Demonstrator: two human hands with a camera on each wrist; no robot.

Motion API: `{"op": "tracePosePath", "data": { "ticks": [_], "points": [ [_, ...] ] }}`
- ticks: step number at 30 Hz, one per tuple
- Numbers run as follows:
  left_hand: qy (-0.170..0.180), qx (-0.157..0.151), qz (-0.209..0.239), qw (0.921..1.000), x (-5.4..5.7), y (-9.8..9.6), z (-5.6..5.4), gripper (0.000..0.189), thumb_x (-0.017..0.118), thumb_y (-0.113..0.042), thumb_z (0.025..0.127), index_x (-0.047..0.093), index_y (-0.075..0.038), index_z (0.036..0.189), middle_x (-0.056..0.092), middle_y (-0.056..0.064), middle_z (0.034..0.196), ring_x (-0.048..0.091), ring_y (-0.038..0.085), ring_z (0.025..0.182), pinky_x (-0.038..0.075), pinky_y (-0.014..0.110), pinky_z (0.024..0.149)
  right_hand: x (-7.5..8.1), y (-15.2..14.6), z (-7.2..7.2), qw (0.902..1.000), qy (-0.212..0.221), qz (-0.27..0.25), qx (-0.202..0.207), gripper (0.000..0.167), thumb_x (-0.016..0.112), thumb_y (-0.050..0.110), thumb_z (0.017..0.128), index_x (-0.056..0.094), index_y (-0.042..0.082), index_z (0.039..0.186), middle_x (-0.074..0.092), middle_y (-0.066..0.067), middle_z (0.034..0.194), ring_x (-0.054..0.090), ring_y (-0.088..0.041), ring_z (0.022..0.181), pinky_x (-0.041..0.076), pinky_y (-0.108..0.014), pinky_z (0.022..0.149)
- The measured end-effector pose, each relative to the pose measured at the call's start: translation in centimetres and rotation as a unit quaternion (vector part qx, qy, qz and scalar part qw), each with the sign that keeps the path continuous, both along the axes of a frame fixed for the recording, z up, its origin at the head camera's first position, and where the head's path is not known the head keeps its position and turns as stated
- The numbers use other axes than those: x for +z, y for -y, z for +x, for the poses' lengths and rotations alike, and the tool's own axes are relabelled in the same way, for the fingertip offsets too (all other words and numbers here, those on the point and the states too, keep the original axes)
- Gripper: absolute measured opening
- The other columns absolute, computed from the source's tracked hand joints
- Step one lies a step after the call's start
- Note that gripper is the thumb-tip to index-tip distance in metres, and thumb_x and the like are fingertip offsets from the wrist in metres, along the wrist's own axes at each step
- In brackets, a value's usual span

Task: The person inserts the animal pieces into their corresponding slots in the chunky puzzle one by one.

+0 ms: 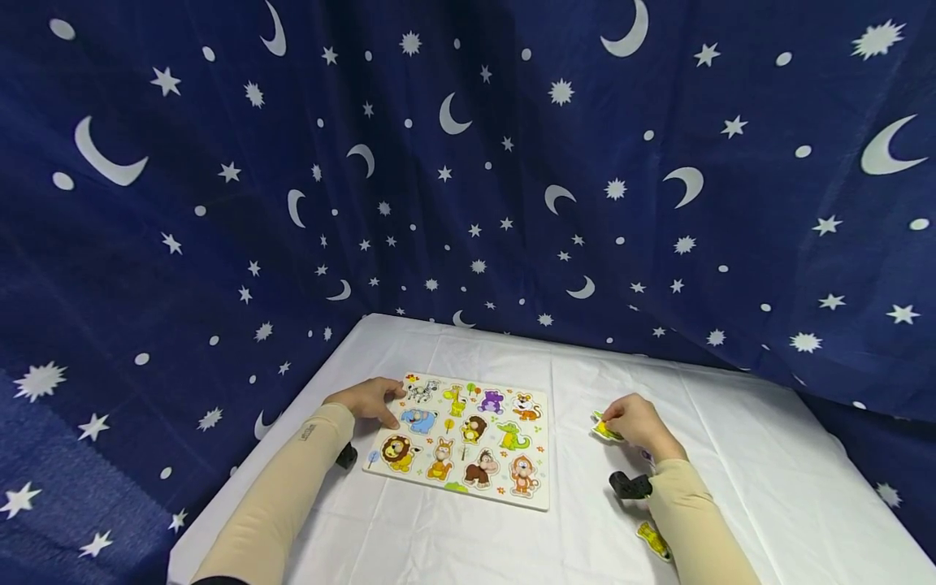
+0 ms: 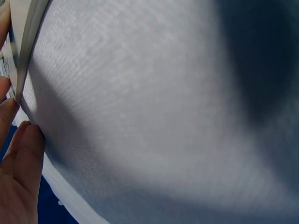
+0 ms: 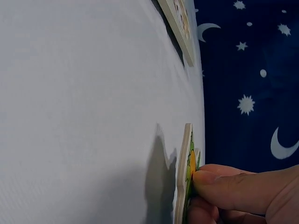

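Now pinching a green piece (image 1: 603, 430) with right fingers (image 3: 233, 187), well apart from the board (image 1: 504, 470). Apparently touching its left edge with relaxed left fingers (image 2: 29, 156).

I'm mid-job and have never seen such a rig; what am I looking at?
There's no robot: these are a person's bare left hand and right hand. The head view looks forward and down; the other two pictures are taken from the left and right wrists. On the white-covered table lie an animal puzzle board and a loose yellow piece. The left hand touches the board's left edge; the right hand pinches a green-and-yellow piece.
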State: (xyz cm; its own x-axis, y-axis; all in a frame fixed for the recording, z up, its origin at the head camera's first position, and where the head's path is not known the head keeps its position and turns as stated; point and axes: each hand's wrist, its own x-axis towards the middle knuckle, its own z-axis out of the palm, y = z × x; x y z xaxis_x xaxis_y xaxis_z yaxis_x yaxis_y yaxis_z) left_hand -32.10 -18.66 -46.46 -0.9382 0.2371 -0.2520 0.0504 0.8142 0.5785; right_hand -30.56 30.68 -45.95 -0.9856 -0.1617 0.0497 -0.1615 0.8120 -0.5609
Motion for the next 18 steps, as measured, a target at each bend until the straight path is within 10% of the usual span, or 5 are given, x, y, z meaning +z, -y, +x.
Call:
{"op": "tracePosePath", "data": {
  "ticks": [18],
  "points": [
    [0.000,0.001,0.011,0.9999,-0.1,0.1,-0.1,0.066,0.089,-0.006,0.067,0.064,-0.001,0.128,0.044,0.019,0.155,0.037,0.038,0.147,0.026,0.050,0.124,0.2,4.5,0.3,0.9976,-0.013,-0.010,0.067,0.008,0.070,-0.004,0.076,0.075,0.002,0.079,0.071,-0.003,0.070,0.053,-0.010,0.062,0.044,-0.024,0.057]
  ]
}}
